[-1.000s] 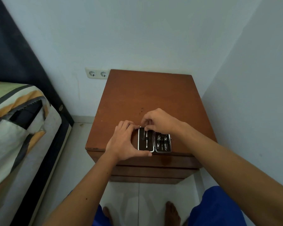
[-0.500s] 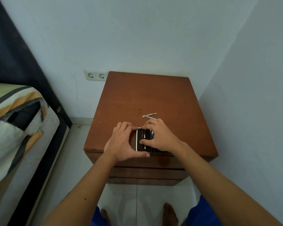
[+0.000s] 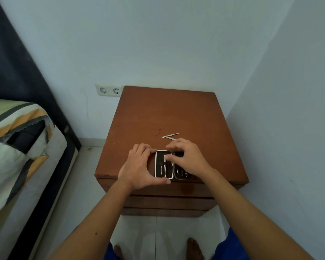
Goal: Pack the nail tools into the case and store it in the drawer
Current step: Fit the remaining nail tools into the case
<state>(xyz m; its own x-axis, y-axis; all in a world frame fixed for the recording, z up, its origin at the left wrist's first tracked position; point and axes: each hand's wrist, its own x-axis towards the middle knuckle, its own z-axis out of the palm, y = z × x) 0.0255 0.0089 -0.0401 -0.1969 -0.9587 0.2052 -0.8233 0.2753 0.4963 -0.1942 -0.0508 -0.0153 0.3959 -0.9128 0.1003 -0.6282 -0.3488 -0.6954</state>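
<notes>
My left hand (image 3: pixel 139 167) grips the open case (image 3: pixel 164 164) by its left edge. My right hand (image 3: pixel 188 158) rests spread on it, gripping nothing, near two loose tools (image 3: pixel 170 136).

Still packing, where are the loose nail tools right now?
The loose nail tools lie on the nightstand, just beyond the right hand.

Dim, even light; wide-angle edge warp; slightly soft.
</notes>
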